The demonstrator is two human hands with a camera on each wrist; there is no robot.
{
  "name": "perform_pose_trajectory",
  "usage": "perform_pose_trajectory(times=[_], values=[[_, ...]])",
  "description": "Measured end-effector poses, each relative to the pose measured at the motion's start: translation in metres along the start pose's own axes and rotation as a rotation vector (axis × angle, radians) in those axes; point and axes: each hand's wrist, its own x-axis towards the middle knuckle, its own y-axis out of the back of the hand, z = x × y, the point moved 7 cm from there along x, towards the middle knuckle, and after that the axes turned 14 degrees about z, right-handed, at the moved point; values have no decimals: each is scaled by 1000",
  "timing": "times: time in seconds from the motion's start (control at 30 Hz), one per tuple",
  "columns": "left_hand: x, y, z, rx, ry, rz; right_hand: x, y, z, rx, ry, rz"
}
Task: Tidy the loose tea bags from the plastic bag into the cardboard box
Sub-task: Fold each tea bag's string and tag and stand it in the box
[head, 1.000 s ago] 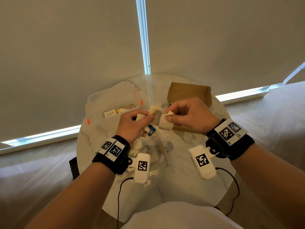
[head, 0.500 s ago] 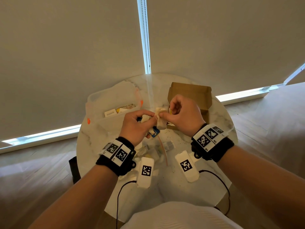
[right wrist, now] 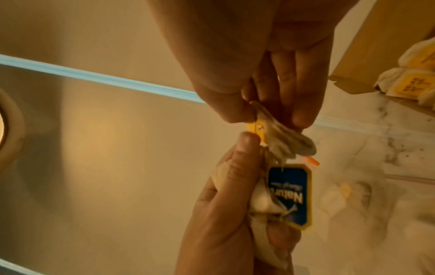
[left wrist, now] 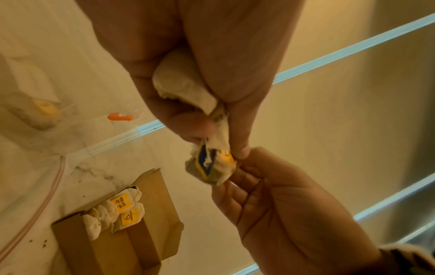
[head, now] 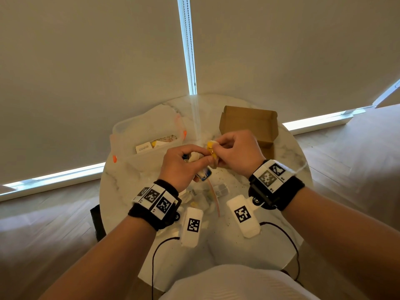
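Head view, with both wrist views. I see my left hand (head: 180,165) clenched on a clump of tea bags (left wrist: 186,87), a blue tag (right wrist: 290,195) hanging below the fist. My right hand (head: 236,152) pinches one tea bag with a yellow tag (head: 211,148) at the clump's end; thumb and forefinger are pressed together on it. Half a second ago only pale paper showed between the two hands; the yellow tag is now exposed, and the hands have stayed joined above the marble table (head: 287,152). The cardboard box (head: 249,122) stands open just beyond the right hand, with yellow-tagged bags (left wrist: 122,210) already inside. The plastic bag (head: 207,198) lies on the table beneath the wrists. A clear tub (head: 147,137) sits left of the box.
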Motion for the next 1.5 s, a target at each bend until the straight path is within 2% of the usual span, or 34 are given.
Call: perform_pose_trajectory(times=[0.2,0.33,0.5,0.6,0.77,0.97,1.13,1.23,1.37,1.5], values=[[4,5,-21,-58,119,69,22,10,26,50,-100,-46],[9,6,-33,-54,169,75,63,29,59,9,-103,60],[20,4,-44,-38,211,85,106,38,127,-198,-175,180],[28,1,-51,-23,236,94,115,25,167,-323,-233,125],[40,-4,-59,0,260,85,118,-8,206,-401,-333,-22],[46,-10,-71,1,293,74,130,-16,221,-507,-371,63],[50,-12,-78,0,308,60,135,-20,232,-461,-420,153],[51,-13,-80,10,313,59,135,-17,232,-534,-438,190],[51,-14,-82,0,319,56,129,-18,245,-490,-595,168],[51,-13,-82,1,314,63,128,-22,248,-404,-595,160]])
